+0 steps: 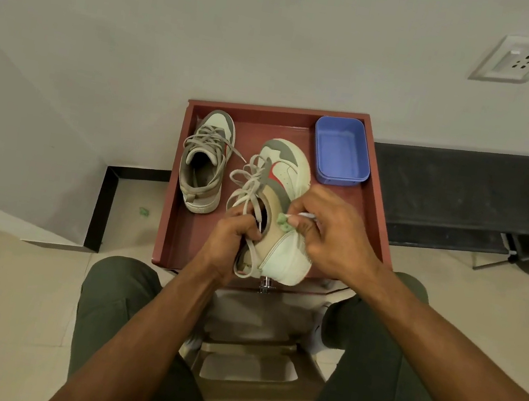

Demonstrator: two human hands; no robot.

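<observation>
The cream-and-tan sneaker [288, 183] tilts sideways, laces loose, heel at the near edge of the bench [180, 239]. A green-tipped brush [284, 221] touches its side.

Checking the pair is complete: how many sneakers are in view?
2. The loose sneaker stands left on the tray; the left hand grips the held sneaker beside it; the right hand pinches a tool.
</observation>
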